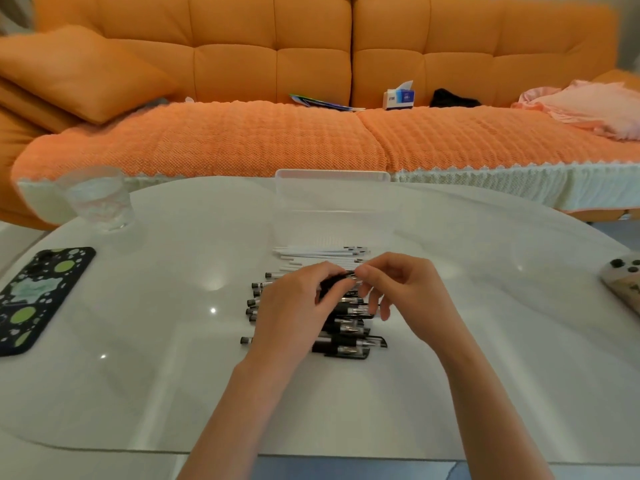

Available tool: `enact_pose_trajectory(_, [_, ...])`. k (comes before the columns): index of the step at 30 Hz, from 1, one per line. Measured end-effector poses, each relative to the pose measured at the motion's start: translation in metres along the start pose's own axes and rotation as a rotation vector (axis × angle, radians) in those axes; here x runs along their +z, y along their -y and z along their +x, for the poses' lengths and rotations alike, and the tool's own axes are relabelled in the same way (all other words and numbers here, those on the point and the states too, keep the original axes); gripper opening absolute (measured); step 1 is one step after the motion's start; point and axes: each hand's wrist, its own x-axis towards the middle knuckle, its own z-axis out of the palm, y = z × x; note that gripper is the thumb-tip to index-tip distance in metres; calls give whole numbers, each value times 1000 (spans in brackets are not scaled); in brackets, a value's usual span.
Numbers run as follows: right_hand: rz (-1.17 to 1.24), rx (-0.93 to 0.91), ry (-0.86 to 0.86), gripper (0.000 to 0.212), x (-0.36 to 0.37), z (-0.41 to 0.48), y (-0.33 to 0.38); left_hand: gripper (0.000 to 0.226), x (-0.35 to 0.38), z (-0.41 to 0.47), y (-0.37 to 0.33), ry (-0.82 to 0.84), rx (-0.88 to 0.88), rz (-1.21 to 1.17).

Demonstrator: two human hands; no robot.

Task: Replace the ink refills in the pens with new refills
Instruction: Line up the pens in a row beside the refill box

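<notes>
A pile of several black-and-clear pens (349, 336) lies in the middle of the white table (485, 341). Just behind it several white refills (318, 253) lie side by side. My left hand (298, 306) grips one black pen (334, 284) above the pile. My right hand (398, 285) pinches that pen's tip end between thumb and forefinger. The hands meet over the pile and hide much of the held pen.
A clear plastic box (332, 199) stands behind the refills. A glass (98, 199) stands at the far left, with a phone (38, 296) in a spotted case nearer. A game controller (623, 282) sits at the right edge. An orange sofa (311, 98) runs behind the table.
</notes>
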Motion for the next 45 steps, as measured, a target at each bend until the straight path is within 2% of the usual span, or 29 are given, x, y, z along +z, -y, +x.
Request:
enact_pose_trajectory(7, [8, -10, -27, 9, -7, -7, 8, 27, 0, 0, -5, -1, -46, 68])
enact_pose_trajectory(11, [-70, 22, -188, 4, -26, -3, -3, 28, -4, 1, -3, 60, -83, 58])
enact_pose_trajectory(13, [-197, 84, -253, 6, -39, -2, -16, 28, -6, 2, 0, 70, -94, 35])
enact_pose_trajectory(16, [-400, 195, -198, 8, -46, -2, -29, 25, -5, 3, 1, 94, -95, 23])
enact_pose_trajectory(22, [-468, 246, -36, 7, -36, -1, -27, 17, -2, 3, 1, 116, -66, -23])
enact_pose_trajectory(27, [-384, 157, -109, 18, -30, -1, -15, 12, 1, 4, 4, 81, -1, -67])
enact_pose_trajectory(31, [-238, 133, 15, 37, -16, -2, -2, 12, 3, 7, 4, 42, 37, -73])
enact_pose_trajectory(37, [-223, 85, 57, 20, -10, -1, 2, 14, 4, 9, 5, 28, 63, -37])
enact_pose_trajectory(45, [-219, 46, 28, 4, -11, 0, -1, 27, -3, 7, 4, 132, 11, -26])
